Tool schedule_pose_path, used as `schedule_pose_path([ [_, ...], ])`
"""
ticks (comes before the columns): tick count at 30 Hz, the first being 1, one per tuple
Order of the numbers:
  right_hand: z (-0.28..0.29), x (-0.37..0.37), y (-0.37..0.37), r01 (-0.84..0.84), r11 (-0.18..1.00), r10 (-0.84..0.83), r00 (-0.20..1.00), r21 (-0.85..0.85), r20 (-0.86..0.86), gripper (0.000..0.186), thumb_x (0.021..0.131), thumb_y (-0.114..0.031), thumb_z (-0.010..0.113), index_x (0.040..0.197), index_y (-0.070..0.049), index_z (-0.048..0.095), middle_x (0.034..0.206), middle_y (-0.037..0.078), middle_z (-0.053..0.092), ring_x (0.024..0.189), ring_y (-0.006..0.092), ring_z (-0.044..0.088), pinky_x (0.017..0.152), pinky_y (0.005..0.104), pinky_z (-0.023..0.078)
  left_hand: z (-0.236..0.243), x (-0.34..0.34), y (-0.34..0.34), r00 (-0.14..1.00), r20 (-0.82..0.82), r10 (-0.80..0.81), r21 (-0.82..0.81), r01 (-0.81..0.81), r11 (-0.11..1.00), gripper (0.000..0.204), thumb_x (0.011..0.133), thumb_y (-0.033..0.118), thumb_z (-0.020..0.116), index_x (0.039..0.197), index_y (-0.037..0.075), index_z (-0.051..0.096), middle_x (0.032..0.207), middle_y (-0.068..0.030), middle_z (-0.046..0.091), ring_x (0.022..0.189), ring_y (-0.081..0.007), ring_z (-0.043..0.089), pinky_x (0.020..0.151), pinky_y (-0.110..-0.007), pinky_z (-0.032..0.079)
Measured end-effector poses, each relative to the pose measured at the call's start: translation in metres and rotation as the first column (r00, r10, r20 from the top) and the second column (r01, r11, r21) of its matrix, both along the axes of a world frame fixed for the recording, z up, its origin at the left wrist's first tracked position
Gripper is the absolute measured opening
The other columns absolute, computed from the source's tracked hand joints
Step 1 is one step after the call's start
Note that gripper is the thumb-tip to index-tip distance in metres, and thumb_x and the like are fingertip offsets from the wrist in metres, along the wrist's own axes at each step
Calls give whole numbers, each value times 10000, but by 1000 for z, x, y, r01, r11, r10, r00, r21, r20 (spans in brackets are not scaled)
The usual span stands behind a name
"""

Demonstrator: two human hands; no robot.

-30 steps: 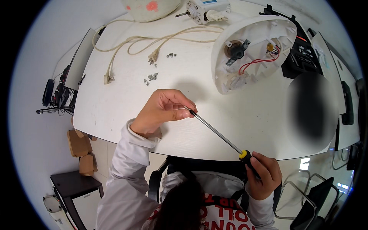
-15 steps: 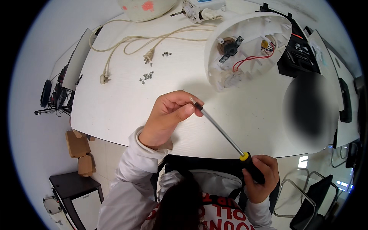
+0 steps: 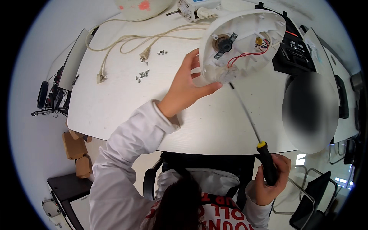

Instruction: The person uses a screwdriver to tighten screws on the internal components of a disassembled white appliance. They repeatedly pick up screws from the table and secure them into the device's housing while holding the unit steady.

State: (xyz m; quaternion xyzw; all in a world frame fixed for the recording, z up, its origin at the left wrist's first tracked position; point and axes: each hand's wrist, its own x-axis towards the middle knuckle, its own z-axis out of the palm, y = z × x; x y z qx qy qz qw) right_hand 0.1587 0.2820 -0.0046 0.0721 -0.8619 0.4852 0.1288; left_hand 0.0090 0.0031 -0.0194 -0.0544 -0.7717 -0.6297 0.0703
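A white plastic housing (image 3: 204,50) lies hollow side up at the table's far right of centre. In it sit a black bracket (image 3: 225,46) and red wires (image 3: 247,55). My left hand (image 3: 186,88) grips its near left edge, fingers behind the rim and thumb along the near side. A long screwdriver (image 3: 248,117) with a black and yellow handle is held in my right hand (image 3: 273,180), low at the table's front edge. Its black tip points at the housing's near end; whether a screw sits on it I cannot make out.
Two small piles of screws (image 3: 142,75) lie left of centre, near a cream cord with plugs (image 3: 144,55). A motor (image 3: 188,10) and a rounded white shell (image 3: 142,10) stand at the back. To the right is an open black tool case (image 3: 294,51); a blurred oval (image 3: 310,113) covers part of the view.
My left hand has let go of the screwdriver's tip, moved up and away, and taken hold of the housing's edge. The screwdriver has swung steeper, its tip now close to the housing.
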Motion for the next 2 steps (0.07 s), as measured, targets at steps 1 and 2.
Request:
schedule_pose_path([
  [1, 0, 0, 1, -9, 1000, 10, 1000, 21, -25, 506, 642, 85, 641, 1121, -30, 525, 1160, 158, 435, 976, 284, 547, 812, 339, 488, -2, -4, 5, 999, 11, -33, 45, 33, 998, 930, 675, 231, 812, 1398, 54, 254, 1283, -129, 461, 1227, -241, 413, 1004, -404, 366],
  [2, -2, -1, 3, -18, 999, 20, 999, 43, -49, 507, 643, 83, 646, 1122, -35, 526, 1174, 158, 438, 982, 294, 551, 810, 347, 490, -3, -7, 9, 997, 22, -67, 91, 65, 994, 929, 682, 235, 808, 1400, 55, 247, 1301, -123, 455, 1244, -247, 402, 1023, -402, 352],
])
